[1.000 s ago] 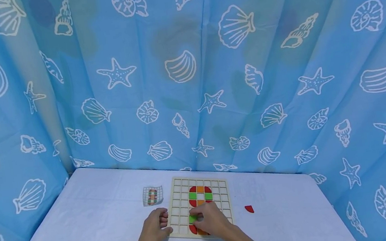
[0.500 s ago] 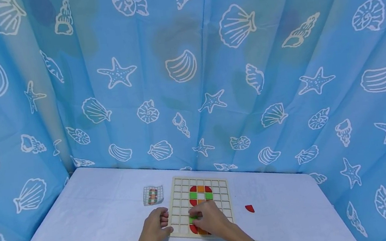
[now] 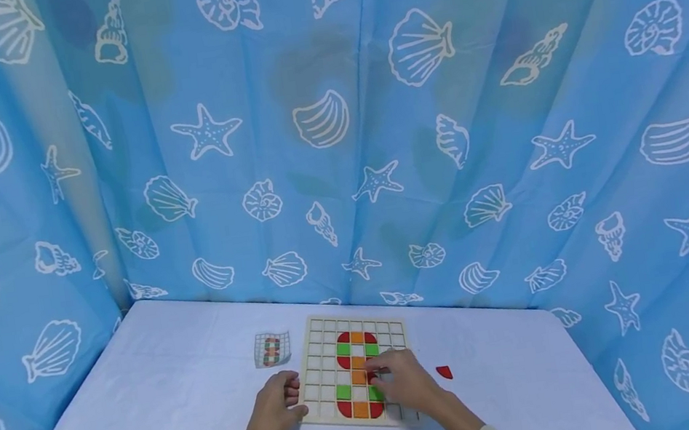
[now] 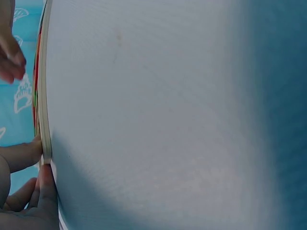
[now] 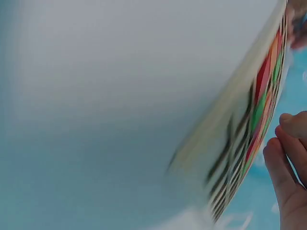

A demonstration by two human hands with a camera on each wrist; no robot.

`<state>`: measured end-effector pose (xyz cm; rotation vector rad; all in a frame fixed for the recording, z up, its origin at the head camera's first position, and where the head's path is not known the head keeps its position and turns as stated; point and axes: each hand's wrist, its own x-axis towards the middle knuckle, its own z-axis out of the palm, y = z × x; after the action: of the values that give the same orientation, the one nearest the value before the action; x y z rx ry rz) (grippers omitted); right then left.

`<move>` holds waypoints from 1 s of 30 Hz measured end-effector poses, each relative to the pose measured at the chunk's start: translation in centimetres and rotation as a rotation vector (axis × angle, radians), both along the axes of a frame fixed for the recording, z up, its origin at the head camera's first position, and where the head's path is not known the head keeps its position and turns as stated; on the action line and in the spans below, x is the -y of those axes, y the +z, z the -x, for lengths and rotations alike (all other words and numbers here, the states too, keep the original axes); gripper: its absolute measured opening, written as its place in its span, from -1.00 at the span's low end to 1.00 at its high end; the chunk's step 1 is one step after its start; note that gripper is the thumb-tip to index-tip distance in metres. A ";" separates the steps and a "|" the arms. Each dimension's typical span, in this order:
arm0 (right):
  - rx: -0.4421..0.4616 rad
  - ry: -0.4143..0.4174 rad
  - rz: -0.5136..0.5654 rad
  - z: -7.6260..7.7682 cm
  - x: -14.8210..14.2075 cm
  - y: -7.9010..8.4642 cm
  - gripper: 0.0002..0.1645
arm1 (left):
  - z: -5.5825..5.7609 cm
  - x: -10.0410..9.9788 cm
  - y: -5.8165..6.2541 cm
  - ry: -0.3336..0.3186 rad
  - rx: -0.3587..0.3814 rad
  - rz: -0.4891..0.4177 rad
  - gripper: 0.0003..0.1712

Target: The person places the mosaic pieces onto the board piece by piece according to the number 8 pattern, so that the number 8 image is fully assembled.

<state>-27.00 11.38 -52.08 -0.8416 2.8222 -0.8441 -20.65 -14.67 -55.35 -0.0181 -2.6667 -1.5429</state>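
Observation:
A square wooden grid board [image 3: 322,361] lies on the table with red, orange and green tiles set in it in a figure-eight pattern. My left hand [image 3: 274,410] holds the board's left edge near its front corner; the left wrist view shows thumb and finger [image 4: 29,155] on that edge. Above the right part of the pattern is my right hand [image 3: 408,382], covering some red and green tiles [image 3: 376,393]. Its fingers [image 5: 278,165] are loosely bent, with nothing seen between them in the right wrist view. An orange tile [image 3: 359,377] shows left of the fingertips.
Left of the board lies a small grid card [image 3: 271,349] printed with a similar coloured pattern. One loose red quarter-round tile [image 3: 444,372] rests on the white tablecloth [image 3: 515,397] to the right. A blue seashell curtain [image 3: 338,172] hangs behind and around the table.
My right hand has moved right from the green tile on the pattern's left side, uncovering the orange tiles in the middle and the front row. My left hand stays at the board's edge.

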 end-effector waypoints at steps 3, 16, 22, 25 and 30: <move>-0.033 -0.071 -0.023 0.7 -2.7 0.2 -0.64 | 0.0 0.0 -0.1 0.000 -0.014 -0.001 -0.34; 0.010 -0.337 -0.098 2.2 -11.2 -0.8 -0.65 | -0.1 -0.1 -0.2 0.009 -0.043 -0.010 -0.35; 0.037 -0.377 -0.102 2.1 -11.2 -1.1 -0.69 | -0.1 -0.1 -0.3 0.012 -0.033 -0.005 -0.36; 0.025 -0.393 -0.108 2.2 -10.9 -1.1 -0.70 | -0.1 -0.1 -0.2 0.011 -0.022 -0.004 -0.35; -0.008 -0.406 -0.126 2.3 -10.5 -1.1 -0.67 | -0.1 -0.2 0.0 0.007 -0.033 -0.005 -0.35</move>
<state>-29.35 21.85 -53.21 -0.2560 3.0628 -0.6877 -20.55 -14.51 -55.39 -0.0339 -2.6349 -1.5336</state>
